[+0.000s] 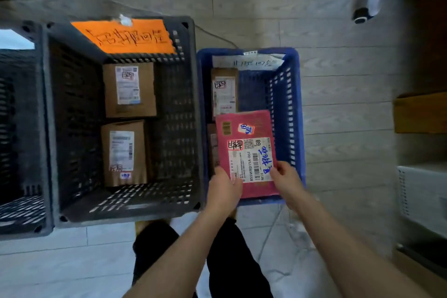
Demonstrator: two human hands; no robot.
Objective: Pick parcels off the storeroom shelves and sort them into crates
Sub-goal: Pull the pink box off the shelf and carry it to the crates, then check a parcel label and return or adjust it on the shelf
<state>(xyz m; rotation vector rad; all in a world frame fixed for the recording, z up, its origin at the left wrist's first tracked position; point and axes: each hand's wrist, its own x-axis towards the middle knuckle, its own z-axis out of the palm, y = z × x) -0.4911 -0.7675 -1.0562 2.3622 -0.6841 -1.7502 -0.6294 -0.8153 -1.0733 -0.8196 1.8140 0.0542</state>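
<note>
Fingers [236, 182] of both hands [223, 192] [287, 180] grip red parcel [251, 126] over blue crate [299, 104] holding brown box [223, 91].

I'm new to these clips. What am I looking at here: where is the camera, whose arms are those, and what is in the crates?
There is no machine here. A person wears one camera on the head, looking down, so the two bare arms are theirs. The left hand and right hand each pinch the near edge of a flat pink parcel, held over the blue crate, which already holds a brown box. To its left, a dark grey crate with an orange sign holds two more: a far box and a near box. Both crates stand on the floor.
</note>
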